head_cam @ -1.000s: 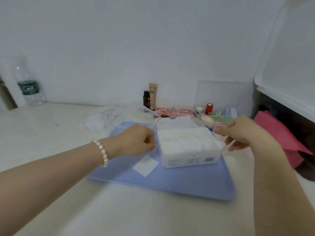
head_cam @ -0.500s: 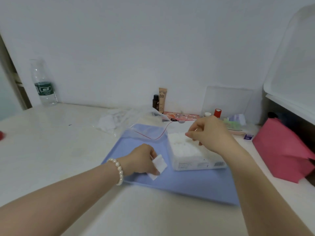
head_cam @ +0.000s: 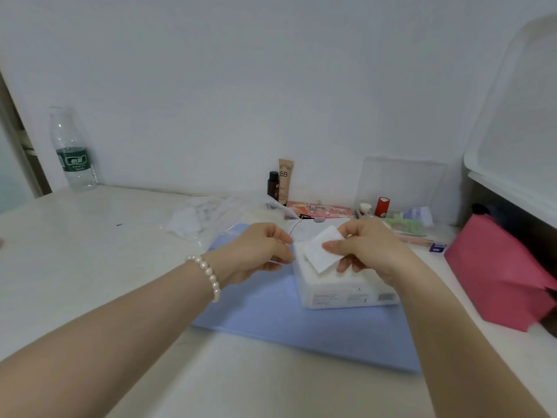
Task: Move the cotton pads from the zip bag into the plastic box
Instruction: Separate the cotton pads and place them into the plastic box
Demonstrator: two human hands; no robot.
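A clear plastic box (head_cam: 346, 295) packed with white cotton pads stands on a blue mat (head_cam: 286, 327). My right hand (head_cam: 370, 251) pinches one square cotton pad (head_cam: 322, 250) just above the box's left half. My left hand (head_cam: 259, 251), with a pearl bracelet on its wrist, hovers by the box's left edge with curled fingers close to the pad's left corner; whether it grips anything is unclear. The transparent zip bag (head_cam: 241, 218) with a red seal line lies crumpled behind my left hand.
A water bottle (head_cam: 73, 152) stands at the back left by the wall. Cosmetic tubes (head_cam: 281, 182), a red stick (head_cam: 382, 206) and small packets line the back. A pink bag (head_cam: 497, 276) sits at the right under a white bin (head_cam: 512, 140).
The loose pad on the mat was picked up by my left hand, raised to the box and is now pinched in my right hand. The zip bag has dropped back behind.
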